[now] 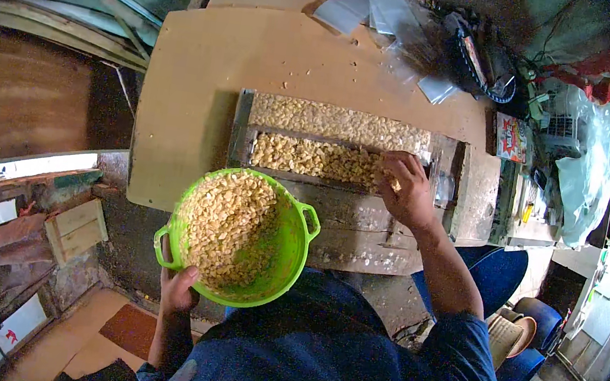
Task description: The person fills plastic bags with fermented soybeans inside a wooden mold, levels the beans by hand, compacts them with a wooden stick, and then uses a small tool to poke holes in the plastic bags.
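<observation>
My left hand [181, 291] grips a bright green plastic basin [292, 247] at its near left side, thumb over the rim. Pale yellow, bean-like pieces [228, 219] fill much of the basin, which has two loop handles. Beyond it lies a long wooden mould [242, 132]. Its near trough holds a loose layer of the same pieces [317, 159]; a flat, packed strip of them [341, 122] lies along the far side. At the right end of the trough, my right hand [407, 190] touches the pieces with curled fingers. What is between those fingertips is mostly hidden.
The mould rests on a tan board tabletop [191, 60] with scattered crumbs. Clear plastic sheets [344, 7] and a dark basket [465, 54] lie at the back right. A small printed box [511, 137] stands right of the mould. Blue barrels [494, 273] are below the table, at right.
</observation>
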Demonstrator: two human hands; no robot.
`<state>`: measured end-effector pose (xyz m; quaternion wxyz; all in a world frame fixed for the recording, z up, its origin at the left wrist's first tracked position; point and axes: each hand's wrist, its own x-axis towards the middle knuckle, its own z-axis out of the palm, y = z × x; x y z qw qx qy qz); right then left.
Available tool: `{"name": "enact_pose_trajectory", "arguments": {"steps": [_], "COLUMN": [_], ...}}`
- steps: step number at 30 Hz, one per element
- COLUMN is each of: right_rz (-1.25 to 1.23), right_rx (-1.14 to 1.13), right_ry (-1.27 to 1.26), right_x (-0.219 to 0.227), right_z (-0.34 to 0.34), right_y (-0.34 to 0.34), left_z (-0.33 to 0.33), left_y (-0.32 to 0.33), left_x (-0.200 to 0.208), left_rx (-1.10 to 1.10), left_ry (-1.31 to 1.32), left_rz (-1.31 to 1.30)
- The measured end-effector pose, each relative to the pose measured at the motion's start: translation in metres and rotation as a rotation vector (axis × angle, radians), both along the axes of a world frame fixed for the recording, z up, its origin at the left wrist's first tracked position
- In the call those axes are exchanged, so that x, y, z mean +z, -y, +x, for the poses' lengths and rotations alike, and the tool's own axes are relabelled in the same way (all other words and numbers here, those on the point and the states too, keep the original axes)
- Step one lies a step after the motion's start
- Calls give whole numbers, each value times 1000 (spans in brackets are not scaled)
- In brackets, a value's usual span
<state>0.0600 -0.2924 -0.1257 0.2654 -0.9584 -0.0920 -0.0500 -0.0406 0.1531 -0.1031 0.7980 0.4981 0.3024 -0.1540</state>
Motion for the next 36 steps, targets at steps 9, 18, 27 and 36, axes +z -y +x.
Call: {"name": "enact_pose_trajectory", "arguments": {"steps": [9,18,27,36], "right_rz": [-47,-91,-222,-270], "right_rx": [216,-30,-72,-106], "right_ry": [78,7,61,6], "right_x": [-5,-7,-2,-11], "right_z": [8,-17,-29,-2], "right_y": [-7,20,48,-20], "left_z": [-10,-3,-14,-40], "left_y": [-8,7,-5,-58], "left_x": [-25,-4,-35,-83], "left_rx": [-38,-18,-48,1], "left_ry": [48,1,56,-42], "left_rz": [-128,-32,-93,-194]}}
